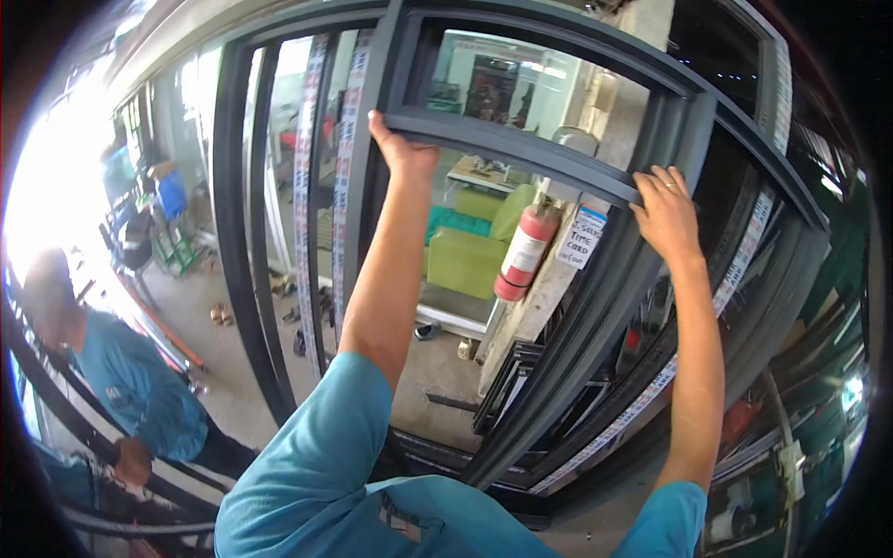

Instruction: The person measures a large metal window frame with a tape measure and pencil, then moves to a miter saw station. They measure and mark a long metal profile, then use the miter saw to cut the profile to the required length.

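Observation:
A large dark grey metal frame (512, 139) stands upright in front of me, with a crossbar dividing a small upper opening from a tall lower one. My left hand (407, 153) is raised to the crossbar's left end. One digit points up along the left upright, and the other fingers are partly hidden at the bar. At the crossbar's right end, my right hand (668, 206) is closed over the bar beside the right upright, its fingers bent over the top. Both arms are stretched up and forward.
A red fire extinguisher (526, 253) and a paper sign (583, 236) hang on a concrete post behind the frame. Beyond is a green sofa (470, 259). More dark frames (595, 372) lean at right. A person in a blue shirt (139, 381) stands at left near a long frame piece.

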### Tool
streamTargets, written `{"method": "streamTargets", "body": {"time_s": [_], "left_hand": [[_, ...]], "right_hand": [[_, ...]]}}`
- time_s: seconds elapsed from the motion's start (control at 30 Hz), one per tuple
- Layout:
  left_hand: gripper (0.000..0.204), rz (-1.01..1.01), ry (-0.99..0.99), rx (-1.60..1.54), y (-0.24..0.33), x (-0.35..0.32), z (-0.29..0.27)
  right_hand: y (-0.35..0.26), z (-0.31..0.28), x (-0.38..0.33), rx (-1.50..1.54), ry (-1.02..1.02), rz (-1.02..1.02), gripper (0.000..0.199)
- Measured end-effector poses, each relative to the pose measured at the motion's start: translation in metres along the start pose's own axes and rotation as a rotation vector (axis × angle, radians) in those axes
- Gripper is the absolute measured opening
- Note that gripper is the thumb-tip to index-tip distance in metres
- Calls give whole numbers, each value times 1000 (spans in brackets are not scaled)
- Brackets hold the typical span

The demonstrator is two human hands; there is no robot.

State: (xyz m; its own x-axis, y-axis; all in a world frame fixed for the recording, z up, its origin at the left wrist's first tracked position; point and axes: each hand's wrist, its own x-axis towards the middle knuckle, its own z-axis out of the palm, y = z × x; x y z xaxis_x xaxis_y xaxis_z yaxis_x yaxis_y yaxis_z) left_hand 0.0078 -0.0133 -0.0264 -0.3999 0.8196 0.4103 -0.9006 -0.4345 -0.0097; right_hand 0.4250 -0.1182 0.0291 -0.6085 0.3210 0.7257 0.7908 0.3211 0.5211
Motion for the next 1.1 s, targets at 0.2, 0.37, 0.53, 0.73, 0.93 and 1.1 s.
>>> {"method": "streamTargets", "body": {"time_s": [0.2,0.37,0.53,0.73,0.93,1.1], "left_hand": [[71,29,117,38,-3,-31,22],[70,3,69,25,5,-26,-12],[60,27,46,120,4,-40,-28],[74,74,80,244,12,-30,-32],[76,49,-3,258,4,-45,-28],[81,46,-26,242,2,-34,-35]], "right_hand": [[9,-17,17,8,-188,-99,38],[4,-17,10,30,-178,-163,39],[5,-15,-8,85,-165,-214,51],[19,-27,-2,64,-463,-230,79],[20,-35,-30,108,-4,-194,70],[28,31,-101,941,529,812,53]]}}
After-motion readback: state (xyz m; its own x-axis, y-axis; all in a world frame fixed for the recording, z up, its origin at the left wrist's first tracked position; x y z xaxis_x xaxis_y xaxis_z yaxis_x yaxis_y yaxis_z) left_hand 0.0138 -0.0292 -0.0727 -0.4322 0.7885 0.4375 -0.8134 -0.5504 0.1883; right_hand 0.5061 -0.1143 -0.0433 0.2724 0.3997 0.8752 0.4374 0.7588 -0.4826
